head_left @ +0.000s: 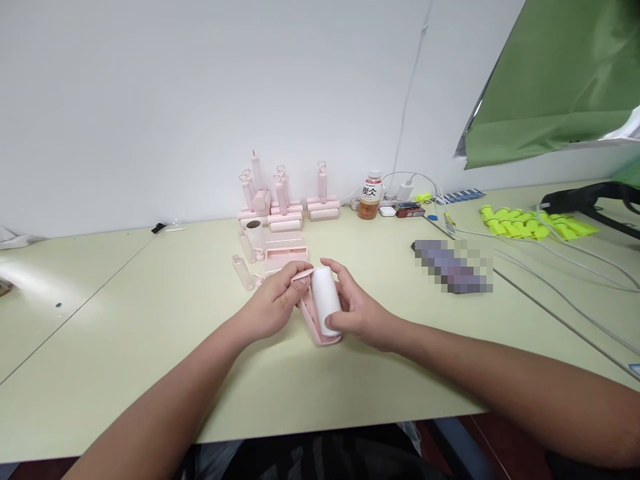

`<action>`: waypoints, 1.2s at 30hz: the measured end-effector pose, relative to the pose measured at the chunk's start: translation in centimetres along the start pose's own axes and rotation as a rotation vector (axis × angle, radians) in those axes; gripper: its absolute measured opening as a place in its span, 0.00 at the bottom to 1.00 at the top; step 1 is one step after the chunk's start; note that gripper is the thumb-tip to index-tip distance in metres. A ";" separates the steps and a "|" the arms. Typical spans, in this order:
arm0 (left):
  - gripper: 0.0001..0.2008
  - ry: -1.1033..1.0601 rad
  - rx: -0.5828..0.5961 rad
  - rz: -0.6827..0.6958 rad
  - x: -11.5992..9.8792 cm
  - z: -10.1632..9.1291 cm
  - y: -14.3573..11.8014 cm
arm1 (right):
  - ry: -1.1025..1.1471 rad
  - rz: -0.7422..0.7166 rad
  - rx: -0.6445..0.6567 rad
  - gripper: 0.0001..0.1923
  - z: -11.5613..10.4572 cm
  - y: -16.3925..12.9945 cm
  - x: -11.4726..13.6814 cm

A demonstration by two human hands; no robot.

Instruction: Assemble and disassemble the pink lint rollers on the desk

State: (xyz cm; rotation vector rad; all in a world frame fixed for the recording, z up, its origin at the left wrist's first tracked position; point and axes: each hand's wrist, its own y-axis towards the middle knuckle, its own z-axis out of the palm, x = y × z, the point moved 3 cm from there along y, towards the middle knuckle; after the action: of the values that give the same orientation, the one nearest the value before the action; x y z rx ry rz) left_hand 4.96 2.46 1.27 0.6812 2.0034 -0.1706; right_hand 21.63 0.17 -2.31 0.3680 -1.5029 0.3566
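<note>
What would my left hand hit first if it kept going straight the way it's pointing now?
Probably the white roll: the left hand points right, toward it, and its fingers already grip the pink holder beside the roll. Depth is hard to judge.

Both hands meet mid-desk (150, 333): right hand (357, 313) grips the white roll (325, 301) seated in its pink holder (320, 330), left hand (273, 307) pinches the holder's handle. Finished pink lint rollers (287, 200) line the wall.
</note>
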 end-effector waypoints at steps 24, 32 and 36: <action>0.05 0.626 0.136 0.143 -0.4 -0.1 -0.5 | -0.456 0.120 0.203 0.36 -0.5 -0.5 1.8; 0.05 0.594 0.182 0.115 -0.4 0.0 -0.7 | -0.472 0.084 0.284 0.36 -0.9 -0.4 1.8; 0.06 0.580 0.204 0.082 -0.3 0.1 -0.8 | -0.468 0.093 0.327 0.34 -1.0 -0.3 1.8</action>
State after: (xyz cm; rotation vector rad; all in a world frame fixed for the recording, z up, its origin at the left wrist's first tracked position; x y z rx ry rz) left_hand 4.74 1.63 1.39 1.0287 2.5254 -0.1398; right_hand 22.77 0.34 -0.50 0.6768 -1.9259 0.6248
